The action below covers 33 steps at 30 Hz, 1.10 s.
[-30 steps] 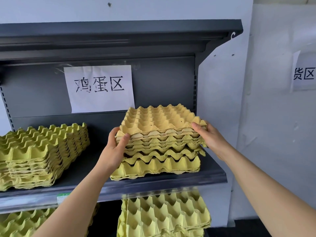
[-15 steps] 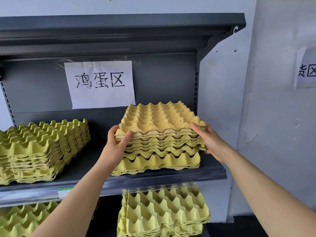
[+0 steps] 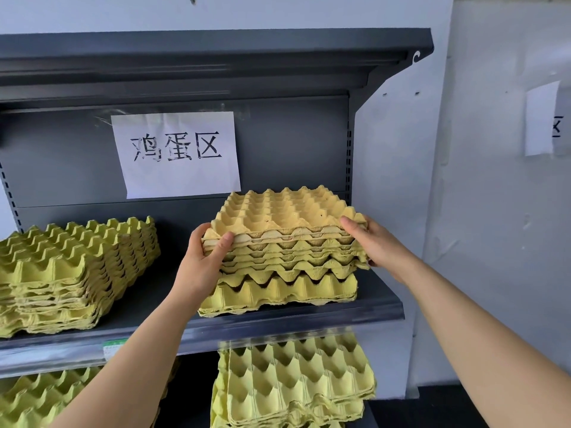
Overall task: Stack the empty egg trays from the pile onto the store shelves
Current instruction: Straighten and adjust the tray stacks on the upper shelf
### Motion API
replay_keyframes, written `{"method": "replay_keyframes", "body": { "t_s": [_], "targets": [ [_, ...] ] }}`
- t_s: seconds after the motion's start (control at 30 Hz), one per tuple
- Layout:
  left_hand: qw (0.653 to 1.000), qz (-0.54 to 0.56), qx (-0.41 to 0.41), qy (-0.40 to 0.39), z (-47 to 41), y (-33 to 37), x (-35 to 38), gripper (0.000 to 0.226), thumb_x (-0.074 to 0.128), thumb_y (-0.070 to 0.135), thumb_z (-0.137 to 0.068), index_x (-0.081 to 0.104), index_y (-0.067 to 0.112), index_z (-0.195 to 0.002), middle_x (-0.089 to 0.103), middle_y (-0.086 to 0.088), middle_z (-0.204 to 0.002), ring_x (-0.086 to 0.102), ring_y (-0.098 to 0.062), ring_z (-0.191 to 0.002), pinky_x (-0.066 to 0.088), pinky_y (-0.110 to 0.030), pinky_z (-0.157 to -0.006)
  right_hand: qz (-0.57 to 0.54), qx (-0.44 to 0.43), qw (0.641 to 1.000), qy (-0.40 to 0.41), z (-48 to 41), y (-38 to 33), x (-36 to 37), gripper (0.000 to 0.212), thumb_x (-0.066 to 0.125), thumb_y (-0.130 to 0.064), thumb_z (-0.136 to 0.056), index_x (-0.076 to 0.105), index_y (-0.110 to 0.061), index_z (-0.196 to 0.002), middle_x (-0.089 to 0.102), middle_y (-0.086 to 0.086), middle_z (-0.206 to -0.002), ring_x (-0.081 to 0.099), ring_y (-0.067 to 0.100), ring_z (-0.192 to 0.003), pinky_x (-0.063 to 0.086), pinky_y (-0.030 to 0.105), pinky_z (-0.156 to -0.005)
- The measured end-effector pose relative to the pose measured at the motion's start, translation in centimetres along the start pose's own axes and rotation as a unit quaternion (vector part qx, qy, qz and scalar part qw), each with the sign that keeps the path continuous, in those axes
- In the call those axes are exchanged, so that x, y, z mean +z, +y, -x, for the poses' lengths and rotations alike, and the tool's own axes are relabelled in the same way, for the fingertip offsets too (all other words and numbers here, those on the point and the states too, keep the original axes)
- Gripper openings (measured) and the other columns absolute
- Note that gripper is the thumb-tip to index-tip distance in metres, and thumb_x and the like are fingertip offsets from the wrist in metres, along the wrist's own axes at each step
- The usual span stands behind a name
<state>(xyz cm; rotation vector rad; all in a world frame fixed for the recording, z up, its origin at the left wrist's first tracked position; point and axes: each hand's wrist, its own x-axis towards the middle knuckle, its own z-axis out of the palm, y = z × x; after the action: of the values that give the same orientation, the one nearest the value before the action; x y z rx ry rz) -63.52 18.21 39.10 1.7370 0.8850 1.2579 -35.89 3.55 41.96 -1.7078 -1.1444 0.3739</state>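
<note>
Trays (image 3: 284, 217) are gripped at both ends by the left hand (image 3: 200, 264) and right hand (image 3: 375, 247), fingers curled round the edges, atop the right stack (image 3: 278, 291) on the shelf (image 3: 309, 318). A left stack (image 3: 71, 273) and lower stack (image 3: 293, 381) are shelved; the pile is unseen, the remainder unknown.

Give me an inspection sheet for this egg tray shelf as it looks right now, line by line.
Surface: dark grey metal shelf, carrying two stacks of trays.
Job's things: right egg tray stack on the shelf, its upper trays held at both ends; left egg tray stack untouched; lower egg tray stacks on the level below.
Clutter: nothing seen.
Hands: left hand grips the upper trays' left edge; right hand grips their right edge.
Cables: nothing seen.
Surroundings: paper sign reading 鸡蛋区 on the back panel; second paper sheet on the white wall at the right.
</note>
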Motion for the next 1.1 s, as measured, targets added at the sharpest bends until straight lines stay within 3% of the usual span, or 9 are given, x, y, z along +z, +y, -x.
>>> {"method": "replay_keyframes", "body": {
  "t_s": [0.1,0.23,0.33,0.43,0.6,0.73,0.93,1.0,1.1],
  "targets": [
    [0.999,-0.032,0.027,0.024,-0.1,0.7,0.2,0.065,0.057,0.068,-0.08,0.04,0.039,-0.135,0.062,0.019,-0.103,0.064,-0.005,-0.087,0.052,-0.026,-0.066,0.038,0.032,0.999,-0.02,0.0,-0.8,-1.0,0.095,0.041,-0.091,-0.062,0.036,-0.039,-0.142,0.049,-0.008,-0.14,0.049,0.022,-0.124,0.044,0.048,-0.1],
    [0.999,-0.015,0.045,0.023,-0.4,1.6,0.3,0.079,0.062,0.07,-0.073,0.035,0.039,-0.14,0.059,0.006,-0.124,0.061,-0.015,-0.106,0.054,-0.034,-0.084,-0.065,0.027,0.997,-0.027,0.3,-1.1,-2.2,0.068,0.069,-0.066,-0.066,0.052,-0.039,-0.126,0.063,-0.008,-0.12,0.062,0.014,-0.103,0.054,0.034,-0.078],
    [0.998,-0.004,0.055,0.02,-0.2,1.7,0.6,0.088,0.073,0.064,-0.066,0.032,0.04,-0.141,0.057,0.005,-0.128,0.061,-0.018,-0.11,0.054,-0.042,-0.092,-0.135,0.021,0.991,0.006,0.6,0.1,-2.7,0.072,0.079,-0.04,-0.07,0.048,-0.03,-0.134,0.066,-0.001,-0.112,0.066,0.018,-0.097,0.055,0.033,-0.079],
    [0.998,-0.016,0.059,0.03,0.1,1.6,1.2,0.088,0.074,0.06,-0.065,0.032,0.037,-0.14,0.058,0.006,-0.123,0.062,-0.018,-0.108,0.055,-0.042,-0.09,-0.086,0.039,0.996,0.0,1.1,1.1,-2.5,0.066,0.074,-0.045,-0.076,0.047,-0.029,-0.134,0.07,-0.001,-0.103,0.07,0.016,-0.085,0.053,0.031,-0.08],
    [0.994,-0.03,0.07,0.072,0.2,2.1,1.8,0.088,0.071,0.063,-0.066,0.033,0.032,-0.14,0.056,0.01,-0.115,0.06,-0.016,-0.104,0.054,-0.037,-0.085,-0.065,0.037,0.997,-0.017,1.2,1.1,-2.5,0.065,0.068,-0.05,-0.08,0.046,-0.025,-0.136,0.068,-0.002,-0.113,0.072,0.016,-0.082,0.05,0.032,-0.087],
    [0.993,-0.035,0.068,0.091,-0.1,2.5,1.9,0.086,0.071,0.063,-0.069,0.035,0.03,-0.139,0.058,0.006,-0.123,0.059,-0.018,-0.108,0.054,-0.043,-0.09,-0.051,0.039,0.997,-0.029,1.3,1.6,-2.5,0.066,0.08,-0.026,-0.074,0.05,-0.022,-0.133,0.071,-0.001,-0.1,0.071,0.016,-0.085,0.053,0.03,-0.084],
    [0.994,-0.048,0.06,0.072,1.0,0.5,1.6,0.083,0.072,0.061,-0.071,0.034,0.031,-0.138,0.057,0.01,-0.116,0.057,-0.013,-0.102,0.048,-0.03,-0.08,0.014,0.05,0.998,-0.018,1.6,2.3,-2.7,0.084,0.074,-0.011,-0.072,0.036,-0.022,-0.145,0.069,0.005,-0.101,0.069,0.015,-0.089,0.045,0.026,-0.08],
    [0.995,-0.057,0.053,0.058,1.6,-0.2,1.2,0.084,0.069,0.063,-0.068,0.033,0.031,-0.137,0.057,0.016,-0.11,0.057,-0.008,-0.096,0.045,-0.024,-0.072,0.038,0.05,0.998,-0.025,1.7,2.5,-2.4,0.082,0.072,-0.011,-0.072,0.035,-0.024,-0.145,0.069,0.003,-0.099,0.067,0.012,-0.09,0.044,0.022,-0.073],
    [0.996,-0.064,0.04,0.038,1.5,-0.3,0.8,0.087,0.07,0.062,-0.068,0.03,0.032,-0.139,0.056,0.014,-0.115,0.056,-0.003,-0.094,0.046,-0.023,-0.073,0.052,0.052,0.997,-0.017,1.6,2.5,-2.3,0.068,0.065,-0.017,-0.078,0.042,-0.022,-0.141,0.07,0.003,-0.094,0.067,0.015,-0.086,0.049,0.03,-0.083]
  ]
}}
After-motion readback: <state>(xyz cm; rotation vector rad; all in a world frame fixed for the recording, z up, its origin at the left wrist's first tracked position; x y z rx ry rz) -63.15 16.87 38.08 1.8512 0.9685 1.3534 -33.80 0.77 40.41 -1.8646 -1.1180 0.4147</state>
